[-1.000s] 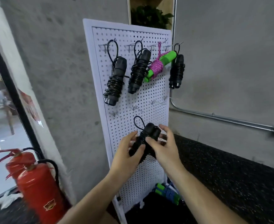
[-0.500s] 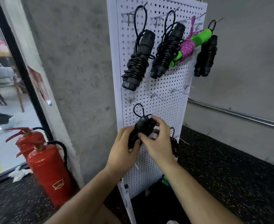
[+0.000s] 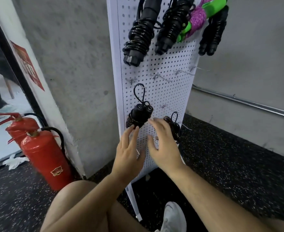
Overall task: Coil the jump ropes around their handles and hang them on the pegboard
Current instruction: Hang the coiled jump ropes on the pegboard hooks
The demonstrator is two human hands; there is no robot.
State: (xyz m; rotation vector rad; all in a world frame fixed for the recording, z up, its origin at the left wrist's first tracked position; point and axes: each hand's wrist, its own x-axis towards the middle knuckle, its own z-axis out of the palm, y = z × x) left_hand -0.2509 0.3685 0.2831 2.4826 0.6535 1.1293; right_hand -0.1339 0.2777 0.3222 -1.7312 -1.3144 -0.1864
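A white pegboard [image 3: 168,67] stands against the grey wall. A coiled black jump rope [image 3: 138,115] hangs by its loop from a low hook on the left side. My left hand [image 3: 128,148] is just below it, fingers straight, fingertips at the bundle's lower end. My right hand [image 3: 163,143] is open beside it, fingers spread, in front of another coiled black rope [image 3: 174,126] hanging further right. Higher up hang black coiled ropes [image 3: 138,36] [image 3: 172,27] [image 3: 212,34] and a green-handled purple one [image 3: 199,17].
Two red fire extinguishers [image 3: 44,156] stand on the dark speckled floor at the left, beside a doorway. Bare hooks [image 3: 161,77] stick out mid-board. A metal conduit [image 3: 245,102] runs along the right wall. My knee and a white shoe [image 3: 174,216] are below.
Both hands held the coiled black rope a second ago; now it hangs from its hook and both hands have let go and opened. The view has dropped lower and closer.
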